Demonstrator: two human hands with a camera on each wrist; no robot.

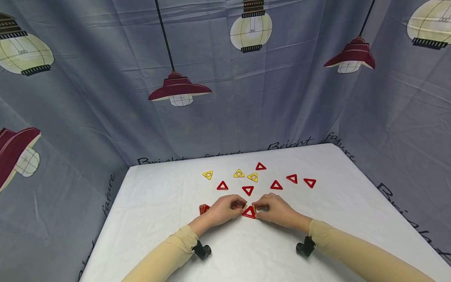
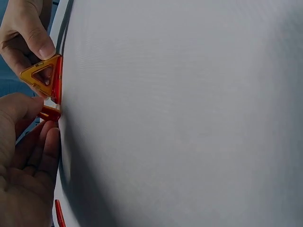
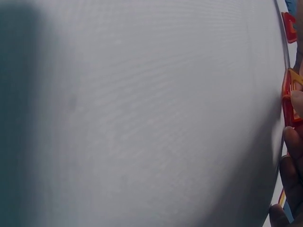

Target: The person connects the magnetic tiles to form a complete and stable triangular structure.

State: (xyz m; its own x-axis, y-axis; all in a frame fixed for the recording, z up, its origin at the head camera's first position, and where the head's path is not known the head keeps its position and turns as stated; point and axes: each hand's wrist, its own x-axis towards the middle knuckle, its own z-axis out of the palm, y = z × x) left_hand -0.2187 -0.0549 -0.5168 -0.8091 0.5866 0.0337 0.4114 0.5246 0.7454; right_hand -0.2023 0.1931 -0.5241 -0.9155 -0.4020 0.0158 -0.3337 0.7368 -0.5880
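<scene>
A red triangle tile (image 1: 248, 212) with an open middle lies on the white table between the two hands. My left hand (image 1: 225, 208) is at its left; in the left wrist view its thumb and fingers pinch a small orange-red tile (image 2: 50, 113), mostly covered by the fingers. From the right side, my right hand (image 1: 276, 210) pinches a yellow triangle tile (image 2: 34, 78), which stands tilted up against a red tile's edge. In the right wrist view, the right thumb presses on this yellow tile (image 3: 295, 78). Whether the pieces are joined cannot be told.
Behind the hands lie several loose red triangles (image 1: 276, 185) and three yellow triangles (image 1: 239, 173). A red stack of tiles (image 1: 203, 209) sits left of my left hand, partly hidden by it. Grey-blue cloth (image 1: 218, 125) with printed lamps hangs around the white table (image 1: 158, 196).
</scene>
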